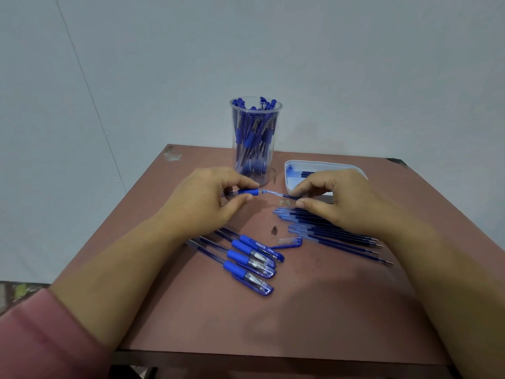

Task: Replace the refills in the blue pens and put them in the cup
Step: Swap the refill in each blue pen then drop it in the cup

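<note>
Left hand [210,196]: held palm-down left of centre, thumb and forefinger pinched closed, remaining fingers curled. Right hand [338,199]: held opposite at the same height, thumb and forefinger likewise pinched closed. Both forearms were extended from the near corners and converged; a pink sleeve [41,337] was pushed up the left forearm.

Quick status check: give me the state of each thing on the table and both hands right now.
Left hand: gripping the pen barrel.
Right hand: pinching the refill, partly in the barrel.
Cup: upright, full of pens.
Capped pens: four lying flat.
Loose cap: off, lying flat.
Metal tip: off, on table.
Spare refills: lying loose.
White tray: open.
</note>
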Motion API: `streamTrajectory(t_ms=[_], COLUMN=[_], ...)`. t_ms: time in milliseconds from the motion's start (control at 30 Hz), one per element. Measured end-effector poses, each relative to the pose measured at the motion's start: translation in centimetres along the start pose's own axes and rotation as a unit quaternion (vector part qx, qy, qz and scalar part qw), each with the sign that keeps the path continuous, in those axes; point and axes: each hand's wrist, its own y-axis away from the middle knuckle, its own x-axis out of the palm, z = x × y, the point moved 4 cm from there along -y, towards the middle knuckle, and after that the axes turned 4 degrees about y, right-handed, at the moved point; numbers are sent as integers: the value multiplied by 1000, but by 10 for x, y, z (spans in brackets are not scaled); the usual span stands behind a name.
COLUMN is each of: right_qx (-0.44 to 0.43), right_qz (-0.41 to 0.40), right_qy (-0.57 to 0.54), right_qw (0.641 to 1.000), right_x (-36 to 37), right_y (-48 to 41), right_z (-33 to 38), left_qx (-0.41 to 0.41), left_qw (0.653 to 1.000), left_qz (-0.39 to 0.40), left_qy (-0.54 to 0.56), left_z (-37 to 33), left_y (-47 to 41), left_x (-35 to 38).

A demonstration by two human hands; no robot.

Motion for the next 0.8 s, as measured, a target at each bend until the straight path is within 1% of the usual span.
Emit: streamTrajectory(t_ms=[167, 333, 533, 700, 800], right_qx=[9, 13, -29, 10, -3], right_qz=[16, -2, -3, -30, -20], right_qy=[15, 26, 45, 64, 44], right_qw=[1000, 1000, 999, 997, 999], right_x=[1, 3, 11, -3, 5], right_y=[0, -2, -7, -2, -4], right_z=[0, -4, 7, -6, 1], left_qx=[-1, 13, 25, 16, 10], left_qw=[1000, 1000, 999, 1000, 1000], left_qz=[-3, 11, 17, 7, 11], left_qy=[-4, 11, 13, 10, 16], left_z=[2, -5, -11, -12, -14], left_y=[1, 1, 1, 0, 0], left_x=[-1, 0, 1, -1, 0])
